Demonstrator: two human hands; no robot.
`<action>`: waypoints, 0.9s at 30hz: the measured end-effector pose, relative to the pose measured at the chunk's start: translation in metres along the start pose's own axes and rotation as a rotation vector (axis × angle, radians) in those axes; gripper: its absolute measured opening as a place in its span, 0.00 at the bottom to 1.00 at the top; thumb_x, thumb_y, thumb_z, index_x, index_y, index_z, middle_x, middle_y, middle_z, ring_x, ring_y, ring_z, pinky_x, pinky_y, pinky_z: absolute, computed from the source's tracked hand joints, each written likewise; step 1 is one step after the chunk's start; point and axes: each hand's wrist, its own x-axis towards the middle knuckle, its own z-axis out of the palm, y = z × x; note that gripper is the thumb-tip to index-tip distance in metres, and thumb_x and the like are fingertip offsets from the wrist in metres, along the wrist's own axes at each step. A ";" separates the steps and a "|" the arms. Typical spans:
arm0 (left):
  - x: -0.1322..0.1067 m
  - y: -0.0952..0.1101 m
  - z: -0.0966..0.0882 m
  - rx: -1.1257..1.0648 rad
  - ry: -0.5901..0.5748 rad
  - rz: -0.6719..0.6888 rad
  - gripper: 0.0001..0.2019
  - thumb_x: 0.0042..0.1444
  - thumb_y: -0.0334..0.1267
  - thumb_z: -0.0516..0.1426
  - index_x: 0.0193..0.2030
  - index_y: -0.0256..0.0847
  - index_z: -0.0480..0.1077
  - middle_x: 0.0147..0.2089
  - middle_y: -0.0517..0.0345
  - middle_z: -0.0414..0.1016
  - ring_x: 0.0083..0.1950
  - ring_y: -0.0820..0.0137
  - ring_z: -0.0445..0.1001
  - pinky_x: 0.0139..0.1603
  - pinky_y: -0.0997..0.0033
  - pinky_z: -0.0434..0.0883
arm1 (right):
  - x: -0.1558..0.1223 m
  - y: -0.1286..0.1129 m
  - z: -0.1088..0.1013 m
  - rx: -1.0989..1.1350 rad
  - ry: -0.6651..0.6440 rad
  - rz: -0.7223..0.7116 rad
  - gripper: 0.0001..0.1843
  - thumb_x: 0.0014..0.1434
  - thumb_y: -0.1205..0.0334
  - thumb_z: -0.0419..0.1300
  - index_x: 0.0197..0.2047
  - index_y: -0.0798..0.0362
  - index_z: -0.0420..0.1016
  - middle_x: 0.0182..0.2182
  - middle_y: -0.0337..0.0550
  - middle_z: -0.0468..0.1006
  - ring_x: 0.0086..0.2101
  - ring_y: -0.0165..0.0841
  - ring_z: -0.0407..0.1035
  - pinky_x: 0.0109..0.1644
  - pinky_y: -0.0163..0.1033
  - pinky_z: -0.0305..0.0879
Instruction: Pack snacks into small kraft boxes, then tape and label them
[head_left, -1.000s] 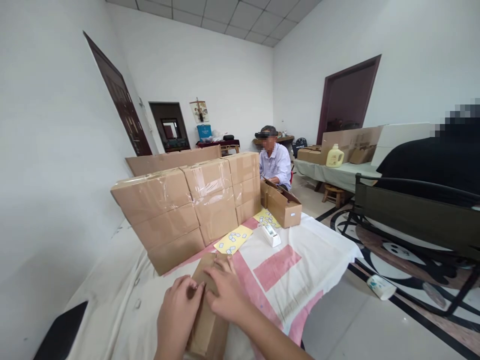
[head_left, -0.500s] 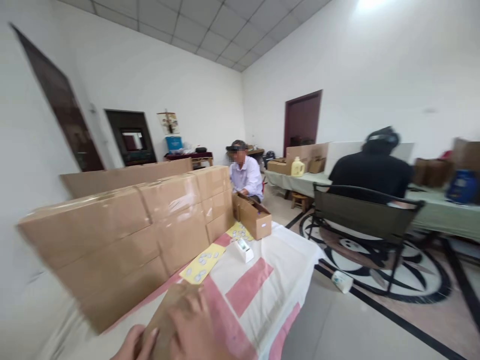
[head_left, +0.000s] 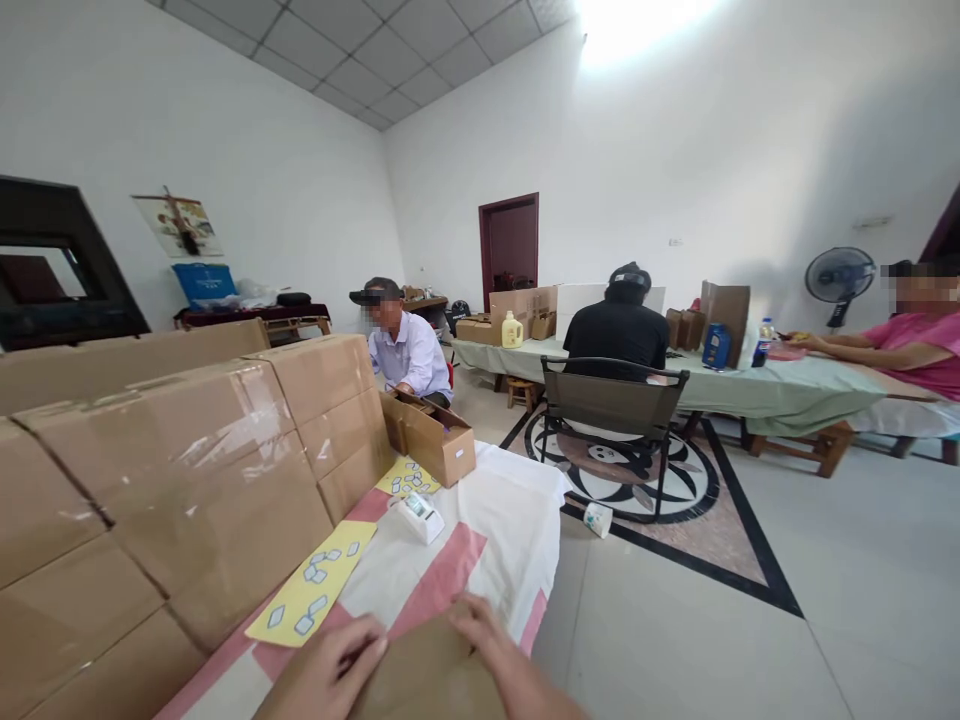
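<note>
At the bottom of the view a piece of brown cardboard (head_left: 429,672) lies between my hands; whether it is a flat sheet or a box I cannot tell. My left hand (head_left: 336,662) grips its left side with the fingers curled. On the opposite side, my right hand (head_left: 487,640) pinches the far right corner. Beyond my left hand a yellow sheet (head_left: 300,615) with several small pale pieces on it lies on the red and white tablecloth (head_left: 510,500). A small white device with a display (head_left: 420,517) stands farther up the cloth.
Stacked, taped cardboard boxes (head_left: 202,490) form a wall at left. An open cardboard box (head_left: 442,450) stands at the table's far end, near a person in a light shirt (head_left: 416,355). Another person sits on a chair (head_left: 615,400) at right. A white roll (head_left: 598,519) lies on the floor.
The view has swung to the right, bringing a fan and a person in pink into sight. My hands have moved apart, and more of the cardboard between them shows.
</note>
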 end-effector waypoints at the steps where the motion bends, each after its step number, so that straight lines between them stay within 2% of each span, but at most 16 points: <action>1: 0.019 0.008 0.002 -0.028 0.030 0.048 0.21 0.64 0.57 0.49 0.31 0.45 0.72 0.33 0.59 0.77 0.38 0.64 0.75 0.41 0.70 0.70 | -0.008 0.002 -0.011 -0.006 0.027 0.047 0.58 0.48 0.25 0.64 0.73 0.48 0.54 0.72 0.62 0.51 0.69 0.56 0.54 0.66 0.50 0.61; 3: 0.053 0.014 0.009 -0.161 0.283 0.126 0.20 0.65 0.57 0.49 0.36 0.45 0.73 0.39 0.55 0.79 0.45 0.62 0.75 0.46 0.68 0.70 | -0.029 0.010 -0.039 -0.092 0.144 0.099 0.58 0.45 0.27 0.67 0.70 0.50 0.57 0.71 0.63 0.48 0.69 0.60 0.52 0.67 0.55 0.59; 4: 0.066 0.011 0.015 -0.210 0.395 0.146 0.20 0.66 0.56 0.48 0.39 0.44 0.72 0.42 0.54 0.78 0.48 0.62 0.74 0.48 0.67 0.69 | -0.042 0.016 -0.055 -0.166 0.230 0.136 0.53 0.49 0.30 0.66 0.69 0.50 0.58 0.71 0.63 0.48 0.68 0.61 0.51 0.66 0.58 0.59; 5: 0.075 0.005 0.022 -0.244 0.470 0.154 0.20 0.67 0.56 0.47 0.40 0.44 0.71 0.43 0.54 0.78 0.49 0.62 0.74 0.49 0.67 0.69 | -0.055 0.022 -0.071 -0.254 0.325 0.180 0.47 0.54 0.34 0.64 0.69 0.50 0.58 0.70 0.63 0.49 0.68 0.62 0.52 0.65 0.60 0.60; 6: 0.081 -0.004 0.030 -0.260 0.497 0.158 0.19 0.67 0.55 0.46 0.40 0.44 0.71 0.43 0.54 0.77 0.48 0.62 0.73 0.49 0.67 0.68 | -0.068 0.029 -0.088 -0.358 0.432 0.230 0.42 0.57 0.37 0.63 0.67 0.49 0.58 0.69 0.63 0.51 0.67 0.62 0.53 0.63 0.62 0.61; 9: 0.081 -0.040 0.060 -0.263 0.389 0.162 0.18 0.66 0.51 0.48 0.34 0.44 0.70 0.33 0.57 0.75 0.37 0.65 0.72 0.40 0.68 0.68 | -0.091 0.046 -0.124 -0.658 0.717 0.366 0.34 0.57 0.42 0.64 0.61 0.49 0.63 0.60 0.60 0.60 0.63 0.62 0.56 0.60 0.66 0.61; 11: 0.075 -0.058 0.079 -0.237 0.285 0.166 0.14 0.65 0.46 0.50 0.31 0.45 0.70 0.31 0.58 0.74 0.35 0.66 0.72 0.38 0.69 0.67 | -0.084 0.054 -0.131 -0.800 0.848 0.409 0.34 0.55 0.40 0.65 0.57 0.50 0.64 0.56 0.59 0.61 0.61 0.62 0.56 0.59 0.67 0.59; 13: 0.072 -0.068 0.093 -0.150 0.180 0.159 0.12 0.64 0.38 0.50 0.31 0.45 0.70 0.34 0.58 0.76 0.37 0.66 0.72 0.41 0.68 0.66 | -0.052 0.067 -0.128 -0.869 0.907 0.395 0.37 0.52 0.37 0.66 0.56 0.52 0.64 0.53 0.59 0.62 0.60 0.62 0.55 0.59 0.66 0.58; 15: 0.075 -0.072 0.099 -0.056 0.085 0.155 0.10 0.62 0.33 0.50 0.32 0.45 0.70 0.37 0.59 0.77 0.40 0.67 0.72 0.44 0.66 0.65 | 0.003 0.090 -0.119 -0.864 0.884 0.362 0.37 0.52 0.36 0.66 0.55 0.52 0.64 0.51 0.58 0.63 0.58 0.59 0.55 0.59 0.65 0.58; 19: 0.094 -0.082 0.100 -0.045 -0.014 0.093 0.06 0.53 0.29 0.54 0.27 0.43 0.65 0.33 0.61 0.75 0.36 0.70 0.68 0.40 0.66 0.60 | 0.134 0.160 -0.112 -0.747 0.837 0.283 0.36 0.54 0.35 0.62 0.53 0.55 0.63 0.50 0.56 0.61 0.56 0.54 0.55 0.61 0.62 0.56; 21: 0.102 -0.088 0.100 -0.070 -0.049 0.064 0.08 0.48 0.28 0.57 0.24 0.41 0.60 0.28 0.64 0.71 0.32 0.72 0.62 0.37 0.66 0.56 | 0.181 0.194 -0.116 -0.698 0.829 0.242 0.34 0.55 0.36 0.62 0.52 0.55 0.63 0.49 0.55 0.60 0.55 0.52 0.56 0.61 0.60 0.56; 24: 0.106 -0.090 0.099 -0.114 -0.071 0.049 0.11 0.46 0.29 0.58 0.23 0.39 0.56 0.24 0.66 0.64 0.28 0.74 0.54 0.35 0.65 0.52 | 0.210 0.225 -0.126 -0.678 0.757 0.210 0.34 0.54 0.38 0.63 0.52 0.55 0.62 0.49 0.54 0.61 0.56 0.52 0.56 0.62 0.60 0.56; 27: 0.099 -0.083 0.094 -0.146 -0.027 0.022 0.11 0.48 0.29 0.55 0.22 0.39 0.55 0.23 0.65 0.60 0.28 0.73 0.51 0.34 0.63 0.50 | 0.210 0.231 -0.132 -0.683 0.720 0.190 0.34 0.55 0.39 0.63 0.53 0.56 0.62 0.49 0.55 0.61 0.56 0.52 0.55 0.62 0.60 0.56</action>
